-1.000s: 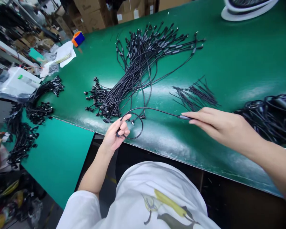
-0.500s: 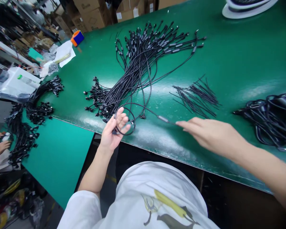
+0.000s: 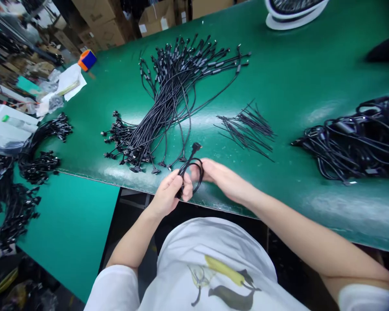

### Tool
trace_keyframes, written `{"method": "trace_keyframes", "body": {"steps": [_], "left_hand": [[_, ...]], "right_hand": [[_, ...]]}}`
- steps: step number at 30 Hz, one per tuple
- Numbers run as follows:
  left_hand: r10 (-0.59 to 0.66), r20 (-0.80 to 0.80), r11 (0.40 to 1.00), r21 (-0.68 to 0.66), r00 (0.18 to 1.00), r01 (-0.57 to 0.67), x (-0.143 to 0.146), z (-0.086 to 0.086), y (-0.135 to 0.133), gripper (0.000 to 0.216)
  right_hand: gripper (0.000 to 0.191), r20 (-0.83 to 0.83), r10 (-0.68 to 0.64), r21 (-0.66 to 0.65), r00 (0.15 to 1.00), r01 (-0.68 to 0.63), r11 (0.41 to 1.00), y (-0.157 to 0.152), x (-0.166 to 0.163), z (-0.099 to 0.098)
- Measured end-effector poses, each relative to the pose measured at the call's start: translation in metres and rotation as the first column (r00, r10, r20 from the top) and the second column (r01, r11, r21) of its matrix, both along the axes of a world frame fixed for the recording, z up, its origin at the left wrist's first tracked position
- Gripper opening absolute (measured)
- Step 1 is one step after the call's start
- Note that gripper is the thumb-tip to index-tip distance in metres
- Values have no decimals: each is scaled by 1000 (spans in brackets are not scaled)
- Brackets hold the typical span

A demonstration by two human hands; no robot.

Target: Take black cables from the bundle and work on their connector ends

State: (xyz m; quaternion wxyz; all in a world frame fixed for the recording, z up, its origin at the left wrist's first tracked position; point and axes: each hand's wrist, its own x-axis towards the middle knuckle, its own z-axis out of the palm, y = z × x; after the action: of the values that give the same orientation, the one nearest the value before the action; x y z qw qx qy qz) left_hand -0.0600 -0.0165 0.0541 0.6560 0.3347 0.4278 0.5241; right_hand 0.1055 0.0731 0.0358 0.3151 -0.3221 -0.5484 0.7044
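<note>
Near the table's front edge, my left hand [image 3: 172, 190] is closed around a coiled black cable [image 3: 199, 178], thumb pressed on the loops. One end of the cable, with a dark connector [image 3: 196, 147], sticks up above the coil. My right hand [image 3: 214, 172] is at the coil's right side, its fingers curled against the loops and partly hidden behind them. Just beyond my hands lies a large fanned bundle of black cables [image 3: 162, 110] with connectors at both ends. To its right is a loose pile of thin black ties [image 3: 249, 127].
A heap of coiled black cables [image 3: 353, 142] lies on the right of the green table [image 3: 288, 86]. A white round object [image 3: 294, 21] stands at the far edge. At left are more cable bundles [image 3: 45, 147], papers [image 3: 71, 82] and an orange-and-blue tape roll [image 3: 87, 60].
My right hand has come left from the stretched cable end to the coil. The cable is now wound into tighter loops, and my left hand has closed on it. The view has shifted right.
</note>
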Motion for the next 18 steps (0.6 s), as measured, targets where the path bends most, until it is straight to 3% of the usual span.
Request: {"method": "trace_keyframes", "body": {"steps": [2,5,8,13,18], "left_hand": [[20,-15,999,-42,1000,-20,7,-8,2,41],[95,-140,995,-30,986,-100,15,-23,-1,46],[110,-337,994,38,935,-104,17,-32,-6,42],[-81,-576,997,-51,813,63,18,-35,-4,38],[-60,-687,995,20,725,102,35,-43,0,24]], "right_hand": [[45,-131,-51,-301,990,10,954,-10,-9,-5],[45,-242,-187,-465,952,55,884,-20,-17,2],[39,-306,-222,-449,926,65,891,-24,-18,11],[43,-246,-101,-265,964,33,964,-37,-15,7],[36,-166,-277,-149,946,254,956,-40,-19,0]]}}
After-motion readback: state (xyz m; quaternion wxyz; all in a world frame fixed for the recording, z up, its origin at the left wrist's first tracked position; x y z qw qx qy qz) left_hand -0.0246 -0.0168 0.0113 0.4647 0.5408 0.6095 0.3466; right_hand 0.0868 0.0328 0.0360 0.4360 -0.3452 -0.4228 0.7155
